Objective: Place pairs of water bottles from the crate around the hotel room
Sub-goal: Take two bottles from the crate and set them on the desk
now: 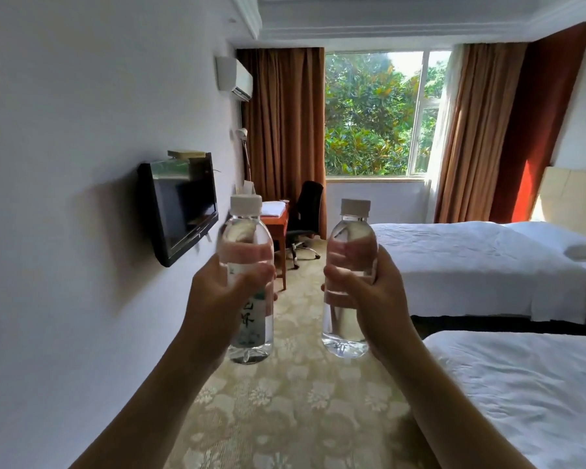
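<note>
We're mid-carry: a pair of bottles in hand, none set down yet. Our left hand (217, 292) wraps its fingers round the left bottle (249, 282) at mid-body, label facing us, white cap on. Our right hand (369, 289) grips the right bottle (349, 279) the same way, also capped. Both bottles are upright, held out in front at chest height, near each other but not touching, over the patterned carpet (285, 418). The crate is not in view.

We judge the step as transport toward a drop spot. The desk (274, 220) by the window, with a chair (305, 211) beside it and something white folded on top, looks like the likely target straight ahead. Two beds (471, 258) sit to the right, and a wall TV (180, 204) is on the left. Next move calls for walking forward, then standing both bottles side by side on a flat surface.
</note>
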Demonstrator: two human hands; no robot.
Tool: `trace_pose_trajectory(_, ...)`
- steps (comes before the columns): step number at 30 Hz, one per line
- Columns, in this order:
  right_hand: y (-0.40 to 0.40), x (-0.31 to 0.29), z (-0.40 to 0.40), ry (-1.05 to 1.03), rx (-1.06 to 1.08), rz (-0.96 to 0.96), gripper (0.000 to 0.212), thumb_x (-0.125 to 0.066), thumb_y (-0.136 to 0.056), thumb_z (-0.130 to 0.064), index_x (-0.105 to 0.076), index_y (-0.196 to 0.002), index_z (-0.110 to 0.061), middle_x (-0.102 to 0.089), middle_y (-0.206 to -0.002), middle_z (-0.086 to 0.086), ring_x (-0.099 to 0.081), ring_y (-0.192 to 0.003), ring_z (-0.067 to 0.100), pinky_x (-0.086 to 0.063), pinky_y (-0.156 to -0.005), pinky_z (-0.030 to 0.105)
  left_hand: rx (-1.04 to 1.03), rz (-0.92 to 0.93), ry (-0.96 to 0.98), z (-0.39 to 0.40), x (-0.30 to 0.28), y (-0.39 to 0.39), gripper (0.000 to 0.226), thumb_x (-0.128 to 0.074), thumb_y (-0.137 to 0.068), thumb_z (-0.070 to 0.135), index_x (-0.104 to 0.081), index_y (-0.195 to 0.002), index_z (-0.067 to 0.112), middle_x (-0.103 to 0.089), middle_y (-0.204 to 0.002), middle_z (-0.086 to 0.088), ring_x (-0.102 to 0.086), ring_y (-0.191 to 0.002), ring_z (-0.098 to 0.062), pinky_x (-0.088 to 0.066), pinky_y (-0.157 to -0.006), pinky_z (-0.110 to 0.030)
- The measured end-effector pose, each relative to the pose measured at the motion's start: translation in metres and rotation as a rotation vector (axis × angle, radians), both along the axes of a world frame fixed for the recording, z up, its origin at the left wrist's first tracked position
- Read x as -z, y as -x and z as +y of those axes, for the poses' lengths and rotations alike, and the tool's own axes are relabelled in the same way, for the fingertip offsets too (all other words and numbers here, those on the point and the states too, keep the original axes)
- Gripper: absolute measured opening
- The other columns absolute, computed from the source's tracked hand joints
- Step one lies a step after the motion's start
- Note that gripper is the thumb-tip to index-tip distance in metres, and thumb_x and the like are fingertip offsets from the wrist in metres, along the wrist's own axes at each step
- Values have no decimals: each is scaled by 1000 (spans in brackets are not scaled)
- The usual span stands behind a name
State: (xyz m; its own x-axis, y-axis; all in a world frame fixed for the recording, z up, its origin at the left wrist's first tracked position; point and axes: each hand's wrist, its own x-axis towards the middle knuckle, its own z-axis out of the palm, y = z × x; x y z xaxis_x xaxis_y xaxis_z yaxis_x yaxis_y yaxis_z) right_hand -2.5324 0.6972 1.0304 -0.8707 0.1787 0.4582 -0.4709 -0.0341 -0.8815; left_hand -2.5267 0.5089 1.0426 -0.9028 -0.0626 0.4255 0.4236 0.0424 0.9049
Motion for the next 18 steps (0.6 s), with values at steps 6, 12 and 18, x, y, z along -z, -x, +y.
trace_pose_trajectory(6, 134, -4, 22, 7, 11, -10, 40, -74, -71, -30, -59, -107, -21, -71, -96, 6, -74, -81, 21, -58, -59, 24, -21, -33, 4, 14, 0, 134, 33, -62, -72, 42, -59, -102, 28, -74, -78, 5, -72, -64, -14, -54, -54, -18)
trace_pose_trajectory(12, 277, 10, 21, 6, 34, -14, 39, -72, -68, -29, -59, -103, -21, -70, -88, 0, -75, -76, 18, -57, -59, 24, 14, -19, -24, 0, 22, 281, 43, -67, -66, 45, -60, -104, 26, -73, -80, 2, -72, -66, -14, -55, -56, -20)
trace_pose_trajectory(18, 428, 0, 26, 10, 121, -16, 31, -72, -70, -27, -63, -99, -22, -74, -82, -5, -75, -74, 16, -56, -56, 22, 41, -8, -34, -26, 17, 448, 56, -66, -58, 51, -62, -103, 18, -73, -80, -2, -72, -66, -18, -56, -56, -22)
